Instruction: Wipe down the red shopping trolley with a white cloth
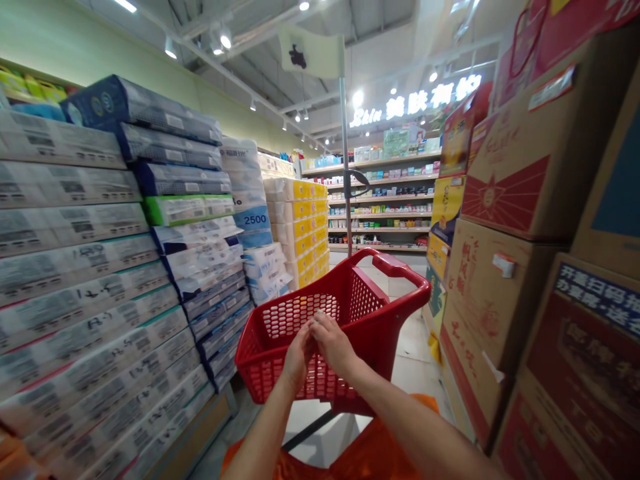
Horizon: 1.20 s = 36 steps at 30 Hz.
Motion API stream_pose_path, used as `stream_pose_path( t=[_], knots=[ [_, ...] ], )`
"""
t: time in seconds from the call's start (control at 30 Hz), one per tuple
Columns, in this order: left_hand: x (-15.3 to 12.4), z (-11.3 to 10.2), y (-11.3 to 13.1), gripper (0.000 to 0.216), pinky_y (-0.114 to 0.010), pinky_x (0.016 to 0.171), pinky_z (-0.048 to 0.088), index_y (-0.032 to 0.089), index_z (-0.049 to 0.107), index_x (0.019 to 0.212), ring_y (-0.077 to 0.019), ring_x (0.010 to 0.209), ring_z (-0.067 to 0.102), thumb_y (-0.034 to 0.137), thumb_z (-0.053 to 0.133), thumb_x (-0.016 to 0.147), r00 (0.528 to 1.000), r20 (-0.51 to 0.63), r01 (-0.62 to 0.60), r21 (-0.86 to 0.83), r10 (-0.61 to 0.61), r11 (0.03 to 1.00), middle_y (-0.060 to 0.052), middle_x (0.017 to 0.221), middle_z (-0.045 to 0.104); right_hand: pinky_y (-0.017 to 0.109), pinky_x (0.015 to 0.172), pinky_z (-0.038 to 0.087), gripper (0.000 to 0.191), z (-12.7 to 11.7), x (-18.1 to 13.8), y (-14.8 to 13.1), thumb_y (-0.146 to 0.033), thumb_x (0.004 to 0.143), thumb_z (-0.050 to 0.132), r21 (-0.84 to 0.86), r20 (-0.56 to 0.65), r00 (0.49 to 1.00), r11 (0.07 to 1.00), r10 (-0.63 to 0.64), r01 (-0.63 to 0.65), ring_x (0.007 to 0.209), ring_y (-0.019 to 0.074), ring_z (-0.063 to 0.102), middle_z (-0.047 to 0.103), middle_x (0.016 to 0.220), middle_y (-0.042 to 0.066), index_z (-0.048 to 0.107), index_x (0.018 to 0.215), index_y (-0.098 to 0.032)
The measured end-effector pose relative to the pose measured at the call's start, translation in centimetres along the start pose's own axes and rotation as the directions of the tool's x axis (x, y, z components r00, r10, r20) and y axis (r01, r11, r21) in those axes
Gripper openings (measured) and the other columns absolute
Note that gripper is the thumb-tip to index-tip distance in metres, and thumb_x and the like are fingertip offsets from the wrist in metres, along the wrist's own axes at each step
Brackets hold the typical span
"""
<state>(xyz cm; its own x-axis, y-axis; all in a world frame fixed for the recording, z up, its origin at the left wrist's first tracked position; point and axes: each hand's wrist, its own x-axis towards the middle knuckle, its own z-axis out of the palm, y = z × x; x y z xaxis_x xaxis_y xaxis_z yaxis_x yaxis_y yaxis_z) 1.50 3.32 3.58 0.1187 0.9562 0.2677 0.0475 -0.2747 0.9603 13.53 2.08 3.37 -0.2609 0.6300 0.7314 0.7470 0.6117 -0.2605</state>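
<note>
A red plastic shopping cart basket (390, 307) stands in the aisle right in front of me, tilted, with a pole and a pale flag (313, 52) rising behind it. My left hand (298, 357) and my right hand (333, 345) meet over the basket's near rim, fingers pressed together and touching each other. Both hands are closed; whether they grip the rim or something small between them is hidden. The basket looks empty inside. An orange surface (370, 453) lies below my forearms.
Stacked packs of tissue paper (100, 280) wall the left side of the aisle. Tall piles of brown and red cardboard boxes (525, 267) close in on the right. Shelves of small goods (385, 200) stand at the far end, past a narrow strip of pale floor (413, 347).
</note>
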Motion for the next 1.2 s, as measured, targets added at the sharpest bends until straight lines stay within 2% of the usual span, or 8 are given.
stream_pose_path(
  t=[0.1,0.2,0.3,0.5,0.73,0.83,1.0,1.2],
  knots=[
    [-0.6,-0.9,-0.2,0.044,-0.04,0.103,0.027,0.014,0.042,0.122,-0.019,0.122,0.036,0.023,0.036,0.08,0.996,-0.072,0.085,0.422,-0.06,0.903,-0.01,0.13,0.044,0.041,0.098,0.031,0.032,0.0,-0.6,0.8,-0.012,0.082,0.043,-0.209,0.196,0.972,0.962,-0.133,0.174,0.123,0.0211,0.03,0.05,0.122,0.008,0.052,0.112,-0.021],
    [-1.6,-1.2,-0.3,0.053,-0.043,0.105,0.019,0.011,0.034,0.127,-0.0192,0.129,0.021,0.013,0.036,0.075,0.992,-0.039,0.097,0.849,-0.123,0.519,-0.01,0.139,0.031,0.048,0.097,0.029,0.032,0.2,-0.9,1.1,-0.021,0.085,0.042,-0.351,0.286,0.955,0.918,-0.083,0.185,0.125,0.0245,0.026,0.044,0.128,0.007,0.047,0.117,-0.022],
    [-2.3,-1.3,0.1,0.059,-0.046,0.104,0.017,0.011,0.026,0.132,-0.0185,0.131,0.014,0.011,0.034,0.073,0.982,0.023,0.029,0.963,-0.186,0.268,-0.008,0.142,0.021,0.047,0.094,0.032,0.027,0.3,-0.5,1.0,-0.025,0.087,0.04,-0.417,0.27,0.963,0.899,-0.021,0.136,0.117,0.0245,0.037,0.049,0.121,0.007,0.05,0.112,-0.024],
    [-2.9,-2.1,0.5,0.067,-0.05,0.104,0.013,0.012,0.019,0.134,-0.0187,0.132,0.012,0.008,0.029,0.068,0.979,0.016,-0.011,1.0,-0.202,0.025,-0.006,0.144,0.014,0.04,0.096,0.031,0.02,-3.6,-1.0,5.4,-0.021,0.084,0.046,-0.491,0.177,0.976,0.847,-0.13,0.202,0.114,0.0215,0.041,0.056,0.111,0.003,0.057,0.1,-0.024],
    [-2.4,-2.0,-0.7,0.075,-0.046,0.104,0.014,0.014,0.019,0.134,-0.0181,0.131,0.014,0.011,0.033,0.06,0.981,0.018,-0.026,0.999,-0.193,-0.038,-0.003,0.143,0.017,0.046,0.095,0.029,0.035,-14.7,-1.7,13.2,-0.007,0.081,0.035,-0.621,-0.265,0.956,0.736,0.123,-0.267,0.117,0.0247,0.04,0.055,0.117,0.008,0.06,0.1,-0.023],
    [-2.1,-1.7,-1.1,0.077,-0.047,0.104,0.015,0.015,0.019,0.134,-0.0188,0.131,0.014,0.014,0.036,0.059,0.979,-0.004,-0.005,0.999,-0.206,-0.044,-0.003,0.143,0.016,0.044,0.093,0.033,0.037,-12.4,-1.5,12.2,-0.006,0.081,0.034,-0.593,-0.295,0.946,0.75,0.137,-0.294,0.114,0.0241,0.044,0.056,0.116,0.009,0.06,0.1,-0.022],
    [-2.1,-1.6,-1.1,0.08,-0.047,0.104,0.014,0.015,0.018,0.134,-0.0183,0.132,0.013,0.015,0.037,0.057,0.977,-0.004,-0.005,0.999,-0.213,-0.044,-0.003,0.143,0.014,0.037,0.094,0.035,0.033,-6.4,-1.9,9.6,-0.01,0.083,0.038,-0.534,-0.057,0.993,0.844,-0.103,0.057,0.115,0.0185,0.043,0.056,0.116,0.001,0.059,0.101,-0.028],
    [-2.7,-1.5,0.3,0.074,-0.046,0.105,0.011,0.011,0.015,0.135,-0.0183,0.132,0.01,0.012,0.034,0.063,0.971,0.007,-0.013,1.0,-0.237,-0.023,-0.005,0.144,0.012,0.048,0.094,0.031,0.033,-15.4,-1.6,14.0,-0.012,0.085,0.033,-0.597,-0.279,0.949,0.748,0.144,-0.289,0.119,0.0247,0.039,0.051,0.121,0.011,0.057,0.105,-0.021]
  ],
)
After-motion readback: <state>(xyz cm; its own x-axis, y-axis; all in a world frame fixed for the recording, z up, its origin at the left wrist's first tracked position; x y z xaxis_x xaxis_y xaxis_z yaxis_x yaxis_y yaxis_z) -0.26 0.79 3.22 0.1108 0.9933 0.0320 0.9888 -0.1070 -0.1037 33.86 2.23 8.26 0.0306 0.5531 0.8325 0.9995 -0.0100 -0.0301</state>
